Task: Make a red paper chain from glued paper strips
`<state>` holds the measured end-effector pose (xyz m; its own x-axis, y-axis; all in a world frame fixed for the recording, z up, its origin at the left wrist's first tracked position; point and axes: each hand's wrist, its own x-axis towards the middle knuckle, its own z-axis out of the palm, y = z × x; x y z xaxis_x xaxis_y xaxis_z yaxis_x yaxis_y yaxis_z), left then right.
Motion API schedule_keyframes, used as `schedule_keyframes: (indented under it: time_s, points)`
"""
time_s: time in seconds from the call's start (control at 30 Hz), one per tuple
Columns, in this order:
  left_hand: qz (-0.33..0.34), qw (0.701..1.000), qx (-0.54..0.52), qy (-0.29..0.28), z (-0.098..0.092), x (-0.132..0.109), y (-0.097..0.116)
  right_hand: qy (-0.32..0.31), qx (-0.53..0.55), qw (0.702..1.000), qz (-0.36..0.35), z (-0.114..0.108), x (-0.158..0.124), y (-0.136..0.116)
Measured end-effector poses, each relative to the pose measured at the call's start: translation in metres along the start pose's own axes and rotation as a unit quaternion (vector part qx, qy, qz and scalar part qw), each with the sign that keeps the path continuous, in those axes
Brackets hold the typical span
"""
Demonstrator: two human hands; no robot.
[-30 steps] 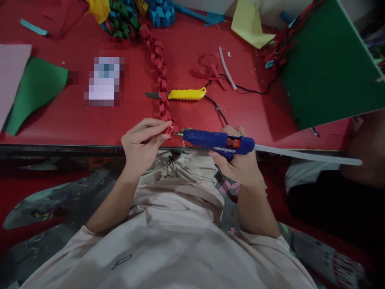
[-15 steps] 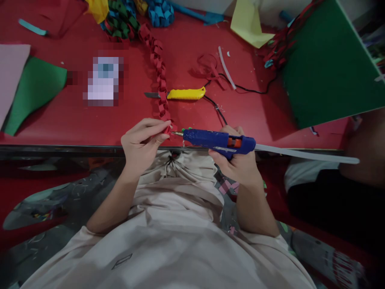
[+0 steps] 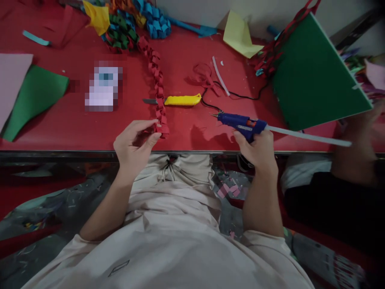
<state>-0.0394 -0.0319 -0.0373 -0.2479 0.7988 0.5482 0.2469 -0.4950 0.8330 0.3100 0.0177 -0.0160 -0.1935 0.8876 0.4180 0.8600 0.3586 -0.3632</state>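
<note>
A red paper chain (image 3: 158,80) runs down the red table from a heap of coloured chains to its near edge. My left hand (image 3: 134,142) pinches the chain's last link between thumb and fingers. To the right, my right hand (image 3: 258,144) is wrapped round the handle of a blue glue gun (image 3: 237,120), held over the table with its tip pointing left, apart from the chain. A long whitish glue stick (image 3: 309,136) sticks out of the gun's back. A yellow-handled knife (image 3: 183,100) lies just beyond my hands, its blade passing under the chain.
A green board (image 3: 319,76) stands tilted at the right, near another person's arm (image 3: 355,136). The black cord (image 3: 246,95) trails over the red table (image 3: 126,132). Green paper (image 3: 39,96) and a pixelated pale object (image 3: 104,88) lie left. A loose glue stick (image 3: 221,76) lies behind the knife.
My right hand has drawn the glue gun away from the chain, to the right and slightly farther back. My left hand still holds the end link. The view has shifted a little.
</note>
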Motion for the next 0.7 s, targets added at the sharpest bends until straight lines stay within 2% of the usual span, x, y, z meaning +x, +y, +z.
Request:
schedule_keyframes:
  time_s: [0.13, 0.2, 0.23, 0.3, 0.33, 0.37, 0.4, 0.43, 0.47, 0.53, 0.6, 0.7]
  points:
    - [-0.002, 0.999, -0.026, 0.018, 0.003, 0.002, 0.002, -0.035, -0.016, 0.999, 0.003, 0.008, 0.012, 0.036]
    - [0.005, 0.999, -0.036, 0.021, 0.005, 0.003, 0.005, -0.035, -0.014, 0.999, 0.009, 0.013, 0.008, 0.040]
    - [0.007, 0.999, -0.039, 0.022, 0.005, 0.004, 0.006, -0.015, -0.012, 1.000, 0.016, 0.015, 0.003, 0.038]
    - [0.010, 0.999, -0.040, 0.024, 0.006, 0.004, 0.008, 0.102, -0.001, 0.994, 0.034, 0.019, -0.012, 0.024]
    - [0.012, 0.999, -0.038, 0.023, 0.006, 0.004, 0.009, 0.196, 0.012, 0.980, 0.041, 0.021, -0.020, 0.013]
    - [0.015, 0.999, -0.036, 0.021, 0.007, 0.004, 0.009, 0.307, 0.028, 0.951, 0.037, 0.023, -0.028, -0.002]
    - [0.018, 0.999, -0.035, 0.018, 0.007, 0.003, 0.009, 0.388, 0.048, 0.920, 0.016, 0.025, -0.035, -0.020]
    - [0.022, 0.999, -0.035, 0.015, 0.007, 0.003, 0.009, 0.406, 0.080, 0.910, -0.011, 0.027, -0.040, -0.039]
    - [0.026, 0.999, -0.037, 0.012, 0.007, 0.002, 0.009, 0.377, 0.123, 0.916, -0.053, 0.029, -0.041, -0.060]
    - [0.034, 0.999, -0.039, 0.009, 0.008, 0.002, 0.009, 0.238, 0.192, 0.946, -0.107, 0.031, -0.035, -0.100]
    - [0.044, 0.998, -0.034, 0.006, 0.007, 0.001, 0.010, 0.113, 0.236, 0.957, -0.126, 0.032, -0.018, -0.132]
    - [0.063, 0.998, -0.017, -0.002, 0.004, 0.000, 0.011, 0.018, 0.272, 0.953, -0.130, 0.036, 0.011, -0.157]
